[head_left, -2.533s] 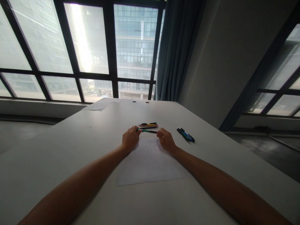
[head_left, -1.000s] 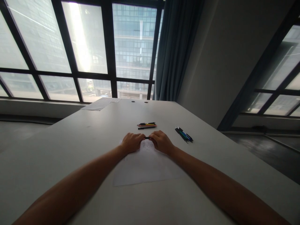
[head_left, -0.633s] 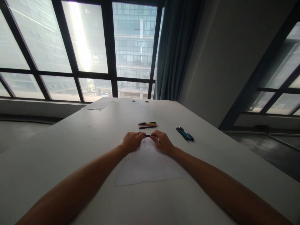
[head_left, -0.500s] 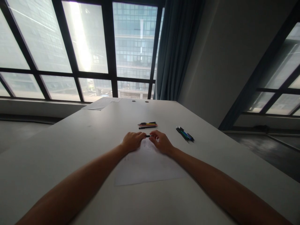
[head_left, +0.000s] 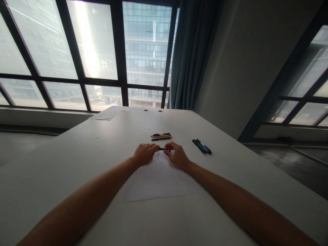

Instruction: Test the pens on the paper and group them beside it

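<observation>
A dark pen (head_left: 162, 149) lies level at twelve o'clock, near the far edge of a marked white sheet (head_left: 162, 186). The left hand (head_left: 145, 153) grips its nine o'clock end; the right hand's (head_left: 178, 156) thumb and fingers pinch the other. Beyond, at twelve, are loose pens (head_left: 161, 136); at one o'clock, a pen bundle (head_left: 202, 147).

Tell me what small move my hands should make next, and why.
Perhaps settle the right hand in a sure pinch on the dark pen: the left hand holds one end, while the right curls at the other, its contact hard to make out.
</observation>
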Tool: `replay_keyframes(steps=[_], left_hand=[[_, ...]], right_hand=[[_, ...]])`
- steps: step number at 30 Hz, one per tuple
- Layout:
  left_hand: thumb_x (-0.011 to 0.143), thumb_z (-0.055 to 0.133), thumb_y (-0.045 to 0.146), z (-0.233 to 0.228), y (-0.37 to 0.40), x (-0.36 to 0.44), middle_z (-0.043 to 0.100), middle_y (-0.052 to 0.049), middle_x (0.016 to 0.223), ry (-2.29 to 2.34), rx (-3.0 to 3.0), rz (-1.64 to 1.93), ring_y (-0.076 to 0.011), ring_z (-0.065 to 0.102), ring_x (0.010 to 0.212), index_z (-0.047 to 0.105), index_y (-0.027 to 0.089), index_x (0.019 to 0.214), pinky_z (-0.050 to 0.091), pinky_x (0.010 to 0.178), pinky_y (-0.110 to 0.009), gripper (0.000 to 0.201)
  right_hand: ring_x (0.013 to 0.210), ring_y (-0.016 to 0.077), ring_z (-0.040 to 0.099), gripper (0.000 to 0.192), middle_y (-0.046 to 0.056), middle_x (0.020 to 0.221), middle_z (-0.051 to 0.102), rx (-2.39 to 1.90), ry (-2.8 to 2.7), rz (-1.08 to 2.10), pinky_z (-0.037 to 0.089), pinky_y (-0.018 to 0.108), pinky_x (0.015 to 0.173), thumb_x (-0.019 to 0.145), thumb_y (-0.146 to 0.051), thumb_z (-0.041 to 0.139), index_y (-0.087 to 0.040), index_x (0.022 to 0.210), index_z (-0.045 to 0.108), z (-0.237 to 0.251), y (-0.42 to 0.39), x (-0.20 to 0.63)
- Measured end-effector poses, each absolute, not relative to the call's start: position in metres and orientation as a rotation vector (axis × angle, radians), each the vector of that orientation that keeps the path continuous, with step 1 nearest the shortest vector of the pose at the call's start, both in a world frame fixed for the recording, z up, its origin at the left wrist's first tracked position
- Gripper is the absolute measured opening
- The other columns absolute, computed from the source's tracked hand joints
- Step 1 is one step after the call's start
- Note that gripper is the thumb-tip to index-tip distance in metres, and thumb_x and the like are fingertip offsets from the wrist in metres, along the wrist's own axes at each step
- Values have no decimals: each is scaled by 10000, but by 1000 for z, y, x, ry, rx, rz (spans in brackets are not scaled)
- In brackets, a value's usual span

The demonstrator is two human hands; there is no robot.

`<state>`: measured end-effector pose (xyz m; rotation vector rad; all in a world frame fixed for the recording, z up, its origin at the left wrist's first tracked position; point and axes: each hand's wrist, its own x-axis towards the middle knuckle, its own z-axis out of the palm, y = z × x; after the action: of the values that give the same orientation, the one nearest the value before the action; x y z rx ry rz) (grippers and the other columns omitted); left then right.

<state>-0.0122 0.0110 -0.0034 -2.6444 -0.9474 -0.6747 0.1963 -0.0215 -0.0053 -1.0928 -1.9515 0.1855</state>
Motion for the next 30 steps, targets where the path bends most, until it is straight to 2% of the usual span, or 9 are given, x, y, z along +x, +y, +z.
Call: replay_keyframes(steps=[2, 4, 6, 9, 12, 16, 21, 26, 30], left_hand=[[973, 415, 285, -4, 12, -12, 711, -27, 941, -942, -2641, -676, -178, 670, 832, 602, 226, 1078, 460, 642, -261, 222], [977, 407, 288, -4, 12, -12, 711, -28, 946, -940, -2638, -676, -180, 670, 839, 601, 223, 1077, 461, 648, -265, 227], [979, 404, 290, -5, 12, -12, 711, -29, 951, -944, -2636, -683, -179, 670, 843, 600, 223, 1078, 462, 655, -267, 230], [978, 408, 288, -5, 12, -12, 709, -29, 952, -958, -2641, -703, -175, 669, 841, 601, 225, 1069, 464, 660, -268, 222], [974, 419, 278, -5, 12, -12, 707, -31, 951, -973, -2646, -719, -174, 668, 840, 601, 223, 1065, 470, 668, -269, 212], [970, 426, 274, -5, 12, -12, 709, -35, 969, -989, -2642, -703, -182, 671, 862, 601, 222, 1075, 478, 681, -276, 210], [968, 432, 272, -5, 13, -12, 713, -35, 984, -1013, -2644, -710, -184, 674, 868, 599, 223, 1076, 483, 689, -277, 204], [973, 422, 275, -7, 13, -11, 711, -37, 995, -1044, -2640, -720, -186, 673, 871, 591, 221, 1082, 496, 706, -284, 208], [979, 411, 275, -4, 12, -10, 702, -40, 1018, -1060, -2652, -724, -186, 661, 898, 574, 218, 1085, 500, 741, -291, 203]], right_hand=[[696, 161, 596, 256, 41, 823, 667, -1086, -1929, 188, 465, 292, 702, 800, -355, 645, -171, 974, 608, -6, -21, 197], [671, 159, 590, 212, 29, 739, 653, -1129, -1925, 209, 460, 293, 701, 854, -384, 582, -176, 866, 623, -6, -20, 198], [654, 158, 585, 249, 22, 681, 638, -1151, -1938, 220, 457, 293, 698, 893, -367, 521, -181, 757, 615, -7, -19, 198], [686, 161, 593, 136, 31, 774, 660, -1082, -1936, 195, 465, 294, 706, 832, -313, 594, -180, 845, 619, -6, -19, 198], [700, 162, 599, 215, 44, 833, 671, -1065, -1913, 195, 468, 292, 698, 812, -346, 631, -175, 942, 621, -5, -20, 197], [678, 162, 595, 227, 32, 715, 660, -1141, -1928, 240, 456, 284, 676, 886, -349, 534, -175, 787, 641, -5, -19, 196], [671, 155, 595, 76, 28, 747, 667, -1071, -1889, 183, 465, 285, 688, 781, -231, 606, -176, 823, 639, -2, -21, 197], [637, 151, 586, 71, 18, 696, 651, -1093, -1810, 116, 455, 283, 676, 752, -237, 595, -182, 785, 624, 0, -19, 202], [656, 157, 598, 100, 28, 709, 667, -1338, -1727, 256, 449, 269, 648, 749, -270, 600, -178, 767, 634, -3, -10, 209]])
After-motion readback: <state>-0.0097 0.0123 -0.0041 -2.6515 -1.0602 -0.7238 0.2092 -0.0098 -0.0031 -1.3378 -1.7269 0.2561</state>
